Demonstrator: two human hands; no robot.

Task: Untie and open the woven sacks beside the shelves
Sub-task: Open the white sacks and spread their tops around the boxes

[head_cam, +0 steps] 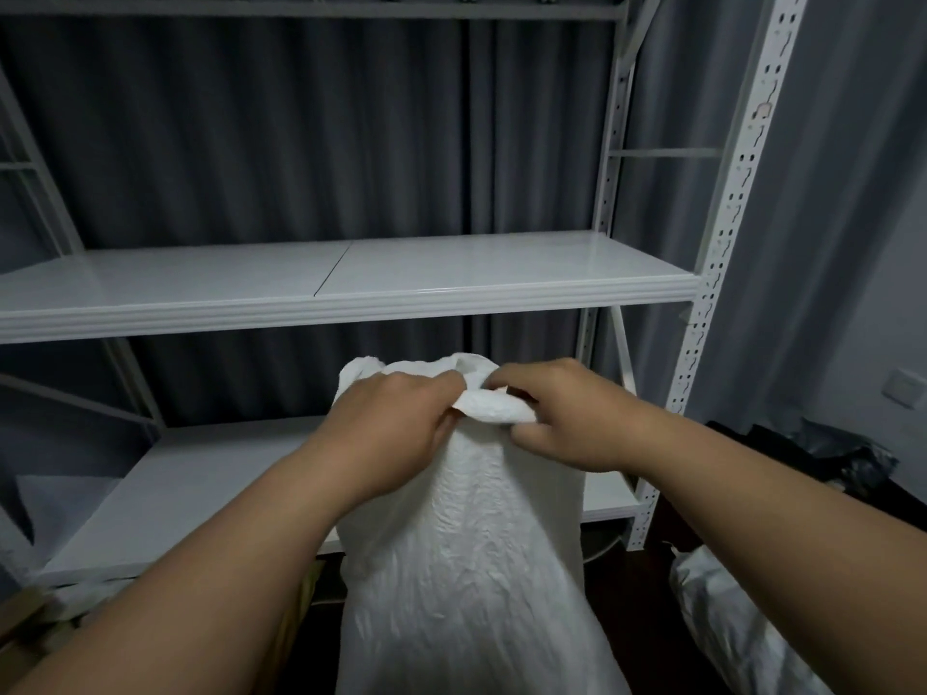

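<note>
Both sets of fingers were curled tight on the bunched neck of the sack (466, 544), left hand (396, 428) and right hand (557, 418) either side, about equally near. The sack stood upright below them, before the shelf (351, 288), white, crinkly, mouth closed.

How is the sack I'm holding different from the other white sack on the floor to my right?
The held sack stands upright in front of the shelves; the right sack lies low on the floor. The left hand and right hand grip the held sack's bunched top, while nothing touches the right sack. The held sack shows nearly whole; the right sack is cut off by the right arm. Both are crinkled white.
</note>
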